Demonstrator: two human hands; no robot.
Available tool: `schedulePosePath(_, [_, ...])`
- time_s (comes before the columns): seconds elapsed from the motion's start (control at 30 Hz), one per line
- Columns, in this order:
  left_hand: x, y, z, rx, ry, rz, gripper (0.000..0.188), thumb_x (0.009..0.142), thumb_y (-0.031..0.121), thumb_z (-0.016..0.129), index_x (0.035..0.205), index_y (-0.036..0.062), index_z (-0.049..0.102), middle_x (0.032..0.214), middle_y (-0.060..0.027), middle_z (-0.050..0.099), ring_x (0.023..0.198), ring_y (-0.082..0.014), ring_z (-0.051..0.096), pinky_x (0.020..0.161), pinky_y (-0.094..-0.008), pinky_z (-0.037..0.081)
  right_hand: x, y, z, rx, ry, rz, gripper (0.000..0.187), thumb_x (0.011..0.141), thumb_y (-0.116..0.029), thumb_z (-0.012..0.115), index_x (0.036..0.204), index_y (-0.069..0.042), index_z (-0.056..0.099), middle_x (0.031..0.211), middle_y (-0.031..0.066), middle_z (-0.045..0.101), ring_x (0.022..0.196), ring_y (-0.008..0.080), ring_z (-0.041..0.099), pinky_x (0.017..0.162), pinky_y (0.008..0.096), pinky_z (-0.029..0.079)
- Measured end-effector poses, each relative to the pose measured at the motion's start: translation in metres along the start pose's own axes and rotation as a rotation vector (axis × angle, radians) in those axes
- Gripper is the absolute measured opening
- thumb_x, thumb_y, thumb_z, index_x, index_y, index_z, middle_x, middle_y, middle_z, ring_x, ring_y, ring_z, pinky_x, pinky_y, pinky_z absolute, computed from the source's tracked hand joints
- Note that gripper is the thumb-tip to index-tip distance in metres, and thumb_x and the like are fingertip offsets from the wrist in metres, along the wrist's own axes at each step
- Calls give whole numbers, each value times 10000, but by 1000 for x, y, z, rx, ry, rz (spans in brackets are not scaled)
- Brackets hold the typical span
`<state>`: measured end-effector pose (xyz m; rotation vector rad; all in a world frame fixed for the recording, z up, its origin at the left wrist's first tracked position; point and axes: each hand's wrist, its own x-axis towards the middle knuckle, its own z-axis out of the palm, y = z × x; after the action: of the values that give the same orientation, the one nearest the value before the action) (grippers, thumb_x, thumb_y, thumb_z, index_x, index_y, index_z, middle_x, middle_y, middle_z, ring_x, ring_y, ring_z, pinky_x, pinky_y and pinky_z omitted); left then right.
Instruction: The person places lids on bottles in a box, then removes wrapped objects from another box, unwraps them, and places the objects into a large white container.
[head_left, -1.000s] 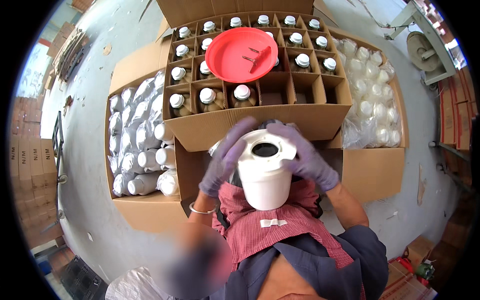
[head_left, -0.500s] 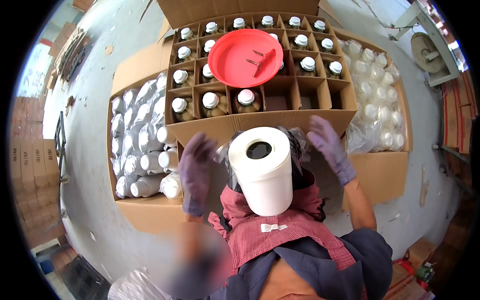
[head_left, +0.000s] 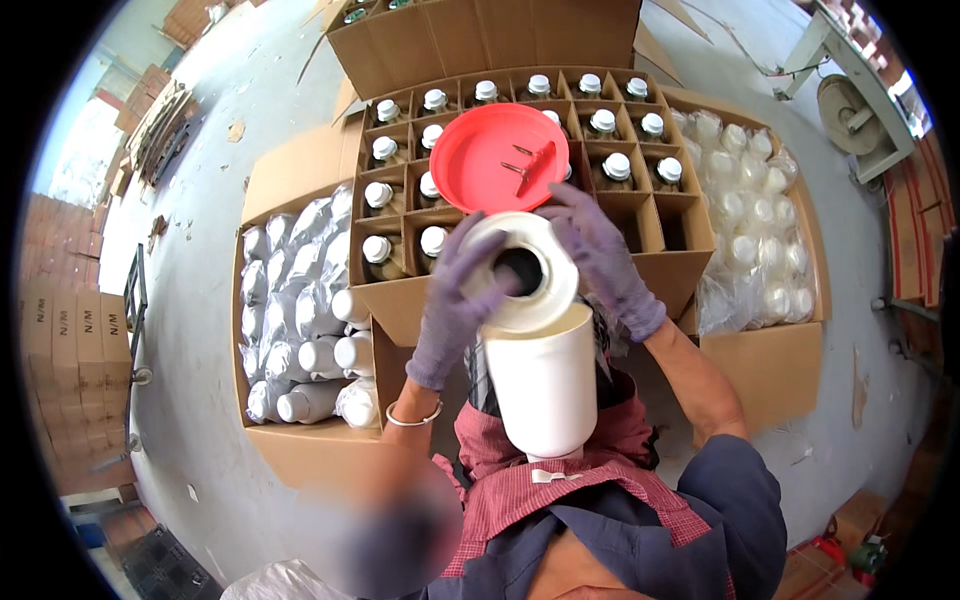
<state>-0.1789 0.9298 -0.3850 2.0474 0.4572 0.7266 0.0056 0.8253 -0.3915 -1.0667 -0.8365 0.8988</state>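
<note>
A tall white plastic jar (head_left: 541, 385) stands on my lap, its open mouth tipped toward the boxes. My left hand (head_left: 452, 300), in a purple glove, grips the left side of the jar's rim. My right hand (head_left: 602, 255), also gloved, rests on the rim's right side. Just beyond the jar, a red round lid (head_left: 498, 158) lies on a divided cardboard box (head_left: 405, 305) holding several white-capped bottles (head_left: 383, 149).
A low cardboard tray at left holds several white bottles (head_left: 300, 295) wrapped in clear plastic. Another bag of bottles (head_left: 755, 230) sits in a tray at right. Stacked cartons (head_left: 75, 350) line the far left, and a metal stand (head_left: 855, 100) is at the upper right.
My hands were spread apart beside the upright jar; now both have closed on its rim and the jar has tilted forward toward the divided box.
</note>
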Motion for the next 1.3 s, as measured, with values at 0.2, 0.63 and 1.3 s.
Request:
schedulePosePath(0.2, [7,-7,23,-1372,46,-246,519,1020,399,323,1415,62,348,1415,-168,426,1237,-297,506,1004,-433,472,8,-25,19,-801,-295,-677,592,735,-81,739,1284,-130,523,1444,188,330,1326,383,362,1083,445,345])
schedulePosePath(0.63, [5,39,8,374,-98,475,669,615,415,804,1235,259,610,1422,-151,405,1314,-459,305,1091,-595,237,-8,32,-36,55,-577,-52,536,922,-206,604,1386,-40,392,1364,127,485,1230,209,489,1053,356,390])
schedulePosePath(1.3, [10,26,64,-782,107,-426,591,980,540,387,1306,53,455,1266,-131,533,1116,-238,566,952,-431,463,29,-12,-17,-1106,13,-648,599,848,-407,639,1242,-3,438,937,163,614,697,272,657,582,360,535])
